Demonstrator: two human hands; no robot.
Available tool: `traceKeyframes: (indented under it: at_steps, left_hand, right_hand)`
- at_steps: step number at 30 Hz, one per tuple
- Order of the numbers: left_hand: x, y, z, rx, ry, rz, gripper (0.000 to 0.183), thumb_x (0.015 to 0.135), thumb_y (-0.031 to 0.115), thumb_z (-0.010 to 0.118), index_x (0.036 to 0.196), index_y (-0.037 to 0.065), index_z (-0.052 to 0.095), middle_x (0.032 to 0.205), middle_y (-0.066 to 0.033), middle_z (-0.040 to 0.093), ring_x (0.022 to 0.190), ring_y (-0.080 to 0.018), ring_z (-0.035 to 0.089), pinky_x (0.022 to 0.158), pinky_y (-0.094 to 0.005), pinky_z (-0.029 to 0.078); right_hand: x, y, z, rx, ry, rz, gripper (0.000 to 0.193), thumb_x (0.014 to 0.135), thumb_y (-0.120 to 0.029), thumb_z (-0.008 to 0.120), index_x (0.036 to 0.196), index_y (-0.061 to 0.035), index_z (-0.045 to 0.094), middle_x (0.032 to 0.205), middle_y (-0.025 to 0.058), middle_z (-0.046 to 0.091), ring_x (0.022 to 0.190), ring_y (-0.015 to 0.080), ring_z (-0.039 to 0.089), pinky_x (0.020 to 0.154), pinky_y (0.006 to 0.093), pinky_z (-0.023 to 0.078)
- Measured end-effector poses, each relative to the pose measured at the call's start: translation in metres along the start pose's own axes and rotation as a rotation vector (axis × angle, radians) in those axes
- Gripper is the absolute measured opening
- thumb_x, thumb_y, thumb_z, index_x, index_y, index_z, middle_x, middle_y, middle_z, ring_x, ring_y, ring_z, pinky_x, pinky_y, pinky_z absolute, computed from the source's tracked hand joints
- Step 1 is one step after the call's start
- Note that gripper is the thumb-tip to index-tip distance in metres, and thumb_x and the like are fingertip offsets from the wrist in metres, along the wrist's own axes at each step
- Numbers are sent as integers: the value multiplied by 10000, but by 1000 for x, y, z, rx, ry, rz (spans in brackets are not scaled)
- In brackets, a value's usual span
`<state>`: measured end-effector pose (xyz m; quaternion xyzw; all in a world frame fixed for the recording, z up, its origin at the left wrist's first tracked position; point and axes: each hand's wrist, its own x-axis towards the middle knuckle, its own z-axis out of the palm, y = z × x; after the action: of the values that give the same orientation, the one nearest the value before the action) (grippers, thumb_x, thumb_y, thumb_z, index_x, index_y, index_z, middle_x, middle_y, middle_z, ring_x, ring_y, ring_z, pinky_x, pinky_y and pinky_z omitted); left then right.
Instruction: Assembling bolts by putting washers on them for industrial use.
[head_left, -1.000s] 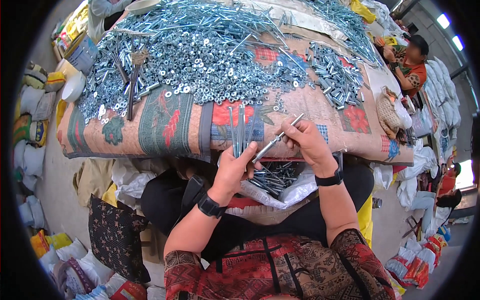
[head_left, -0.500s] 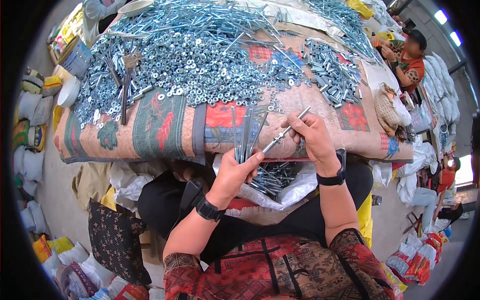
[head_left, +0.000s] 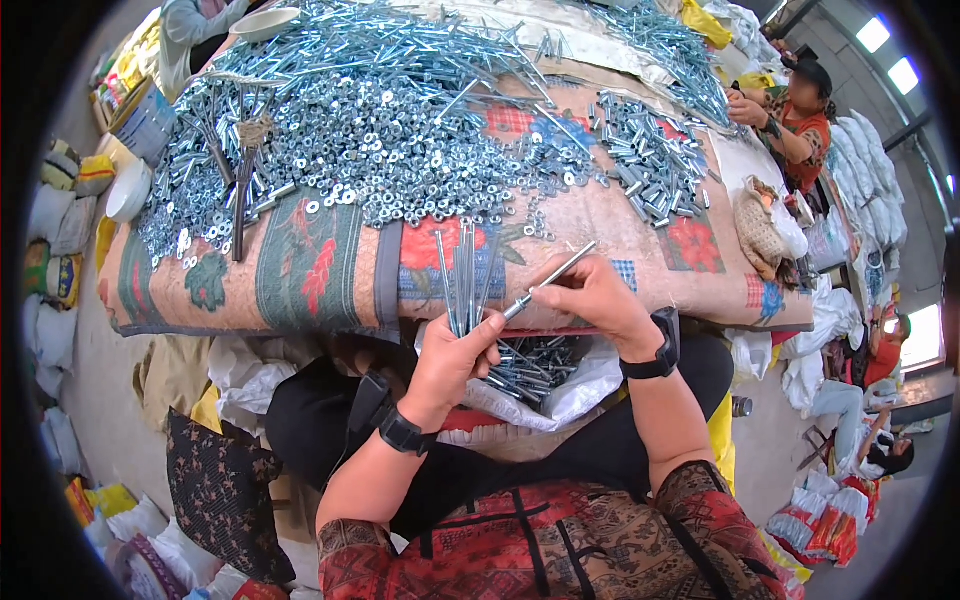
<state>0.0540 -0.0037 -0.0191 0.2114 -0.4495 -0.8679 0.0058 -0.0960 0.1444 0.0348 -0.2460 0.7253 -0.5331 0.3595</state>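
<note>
My left hand (head_left: 448, 365) is closed around a bundle of thin metal rods (head_left: 462, 275) that fan upward. Its thumb and forefinger also steady the lower end of a single bolt-like rod (head_left: 570, 260), which slants up to the right. My right hand (head_left: 600, 308) pinches that rod along its middle, the fingers partly covering the fittings on it. Both hands are over the near edge of the cloth-covered table. Below them, a white sack (head_left: 590, 380) gapes in my lap with assembled metal bolts (head_left: 535, 368) inside.
Nuts and washers (head_left: 400, 160) are heaped on the patterned cloth (head_left: 335, 265), with long rods (head_left: 370, 45) behind them. Short metal sleeves (head_left: 655, 165) lie to the right. A dark forked tool (head_left: 243, 200) stands at left. A co-worker (head_left: 800, 125) sits at the far right.
My right hand has slid down and left along the slanted rod, nearer my left hand. The fittings that showed between the hands are now mostly covered. The rod bundle leans further left.
</note>
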Motion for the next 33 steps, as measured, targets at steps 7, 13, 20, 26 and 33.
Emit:
traceKeyframes:
  at_steps: [7, 13, 20, 26, 33]
  left_hand:
    - [-5, -1, 7, 179, 91, 184, 188, 902, 188, 646, 948, 6, 637, 600, -3, 560, 471, -42, 478, 424, -186, 365]
    - [-5, 0, 4, 181, 117, 177, 198, 898, 202, 654, 937, 8, 636, 602, -2, 560, 474, -41, 475, 429, -187, 363]
    - [-6, 5, 6, 198, 108, 178, 186, 890, 188, 661, 915, 7, 629, 601, -2, 562, 480, -39, 477, 433, -185, 367]
    - [-5, 2, 5, 177, 113, 172, 174, 885, 178, 664, 897, 9, 623, 598, -1, 562, 482, -40, 482, 426, -192, 371]
    - [-7, -1, 13, 304, 143, 219, 161, 858, 147, 692, 885, 0, 631, 590, 26, 541, 506, -42, 482, 452, -210, 357]
  right_hand:
    - [8, 1, 8, 57, 79, -163, 257, 886, -262, 652, 968, -19, 669, 753, -28, 595, 717, 34, 501, 640, 199, 405]
    - [6, -18, 8, -425, 158, 164, 254, 909, -232, 630, 965, 14, 655, 761, 6, 641, 740, 59, 550, 691, 227, 447]
    - [10, 9, 0, -182, 191, -52, 286, 893, -267, 650, 991, -1, 687, 786, 23, 652, 752, 69, 585, 702, 223, 460]
    - [6, -6, 10, 22, 136, -66, 268, 884, -216, 662, 1026, 10, 669, 803, 12, 639, 772, 69, 578, 719, 222, 463]
    - [3, 19, 19, -69, 43, -110, 185, 842, -194, 688, 895, -17, 692, 680, -59, 573, 605, 27, 462, 521, 218, 361]
